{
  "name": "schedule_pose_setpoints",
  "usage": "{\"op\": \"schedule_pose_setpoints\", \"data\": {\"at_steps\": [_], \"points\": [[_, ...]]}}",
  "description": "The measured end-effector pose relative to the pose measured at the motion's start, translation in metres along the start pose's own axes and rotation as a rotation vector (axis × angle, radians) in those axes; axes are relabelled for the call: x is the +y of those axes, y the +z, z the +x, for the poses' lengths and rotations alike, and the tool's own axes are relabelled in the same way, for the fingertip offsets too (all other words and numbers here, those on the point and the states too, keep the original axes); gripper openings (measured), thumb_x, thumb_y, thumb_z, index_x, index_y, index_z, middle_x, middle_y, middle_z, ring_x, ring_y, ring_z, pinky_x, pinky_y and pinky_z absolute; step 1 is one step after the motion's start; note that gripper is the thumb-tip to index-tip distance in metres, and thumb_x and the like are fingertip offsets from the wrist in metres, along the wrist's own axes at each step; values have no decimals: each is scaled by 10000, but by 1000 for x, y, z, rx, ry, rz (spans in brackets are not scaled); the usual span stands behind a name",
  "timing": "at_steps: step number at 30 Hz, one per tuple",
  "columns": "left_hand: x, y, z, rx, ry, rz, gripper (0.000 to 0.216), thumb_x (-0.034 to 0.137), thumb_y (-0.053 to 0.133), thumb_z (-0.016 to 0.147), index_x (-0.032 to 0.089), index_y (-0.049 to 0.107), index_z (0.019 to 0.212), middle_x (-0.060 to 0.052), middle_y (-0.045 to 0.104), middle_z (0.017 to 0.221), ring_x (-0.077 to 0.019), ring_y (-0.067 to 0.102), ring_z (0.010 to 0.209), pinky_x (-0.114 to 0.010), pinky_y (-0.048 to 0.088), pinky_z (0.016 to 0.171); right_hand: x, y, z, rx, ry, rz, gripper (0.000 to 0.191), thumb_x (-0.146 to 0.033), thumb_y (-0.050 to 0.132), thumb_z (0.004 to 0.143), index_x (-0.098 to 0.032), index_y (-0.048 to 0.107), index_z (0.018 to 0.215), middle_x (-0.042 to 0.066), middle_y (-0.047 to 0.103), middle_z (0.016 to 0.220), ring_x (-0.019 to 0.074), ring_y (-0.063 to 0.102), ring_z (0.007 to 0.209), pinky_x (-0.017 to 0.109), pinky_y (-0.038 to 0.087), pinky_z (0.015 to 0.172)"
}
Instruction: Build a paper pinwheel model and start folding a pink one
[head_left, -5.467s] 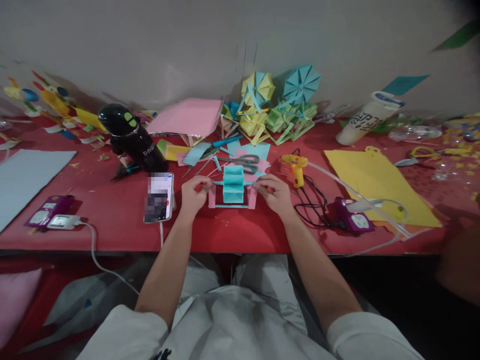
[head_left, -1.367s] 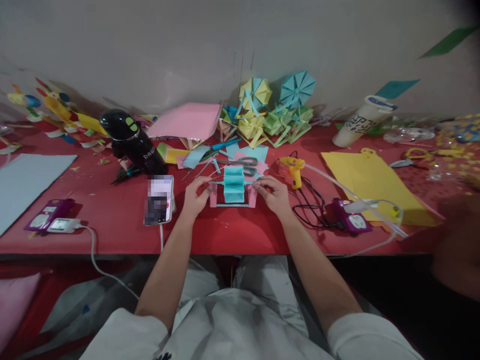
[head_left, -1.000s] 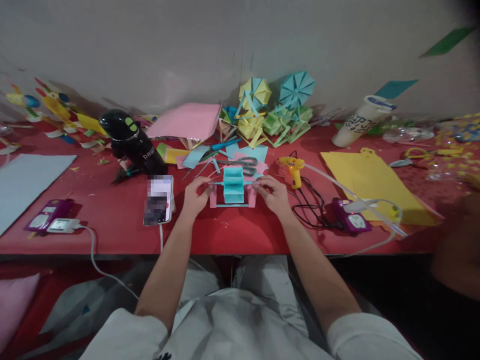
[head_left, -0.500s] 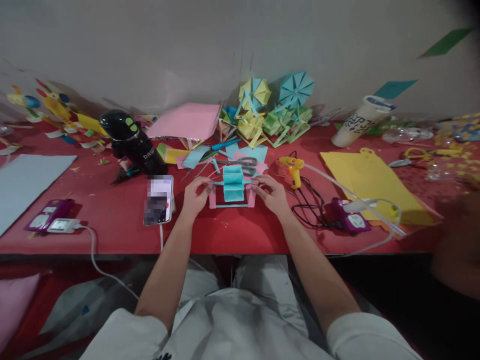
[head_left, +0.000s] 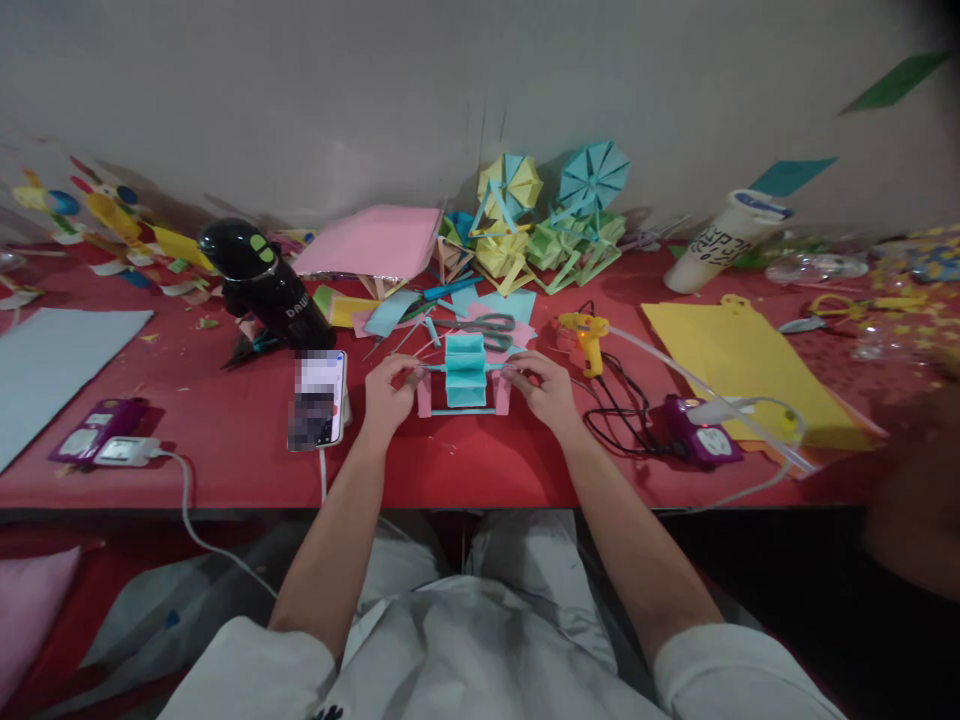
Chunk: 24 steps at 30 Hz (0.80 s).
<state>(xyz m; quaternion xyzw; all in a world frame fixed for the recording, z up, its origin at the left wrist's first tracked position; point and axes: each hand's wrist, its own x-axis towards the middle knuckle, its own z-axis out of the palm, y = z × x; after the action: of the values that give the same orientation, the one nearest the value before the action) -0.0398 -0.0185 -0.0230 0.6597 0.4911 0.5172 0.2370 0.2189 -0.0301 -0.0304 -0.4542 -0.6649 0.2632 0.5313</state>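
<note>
Pleated paper wheel [head_left: 466, 370], one, turquoise, its folds forming open troughs with crisp edges; it sits over the red, smooth-surfaced tabletop [head_left: 465, 465], midway between the two hands. A slender turquoise rod [head_left: 495, 366] projects from both sides of the wheel. Two upright pink paper supports [head_left: 424, 395] flank the wheel, one per side, joined on its near side by one thin blue crossbar [head_left: 463, 411]. The left hand [head_left: 394, 392] pinches the rod's end left of the wheel; the right hand [head_left: 545, 388] pinches the opposite end, fingertips close to the pink support. Just beyond the wheel: one pair of scissors [head_left: 495, 330] with dark grip loops, among flat paper scraps [head_left: 517, 305] in pink and blue. Right of the wheel: one yellow plastic glue gun [head_left: 589, 335]; farther right, flat yellow sheets [head_left: 739, 365]. Left of the wheel: one phone [head_left: 318, 395], its screen lit, and beyond it one glossy black bottle [head_left: 262, 285]. Well behind the wheel: two faceted paper discs, one yellow disc [head_left: 517, 180] and one blue disc [head_left: 596, 175]. Two purple socket blocks [head_left: 701, 432] lie well apart from the wheel, one on each side.
</note>
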Motion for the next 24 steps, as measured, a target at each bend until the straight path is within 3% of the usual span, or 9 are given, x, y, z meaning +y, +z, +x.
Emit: {"op": "schedule_pose_setpoints", "data": {"at_steps": [17,24], "points": [[-1,0,0,-5,5,7,79,201,624,772,206,668,707,-25,701,786,-187,653,794,-353,506,823,0,-2,-1,25,-22,13,112,-313,711,802,-247,725,712,31,706,797,184,657,773,336,534,718],[-4,1,0,6,13,-45,90,259,624,808,192,682,791,-45,719,858,-192,667,850,-350,520,834,1,0,-2,23,34,17,127,-352,710,806,-228,733,813,45,713,918,173,651,796,320,525,710]]}}
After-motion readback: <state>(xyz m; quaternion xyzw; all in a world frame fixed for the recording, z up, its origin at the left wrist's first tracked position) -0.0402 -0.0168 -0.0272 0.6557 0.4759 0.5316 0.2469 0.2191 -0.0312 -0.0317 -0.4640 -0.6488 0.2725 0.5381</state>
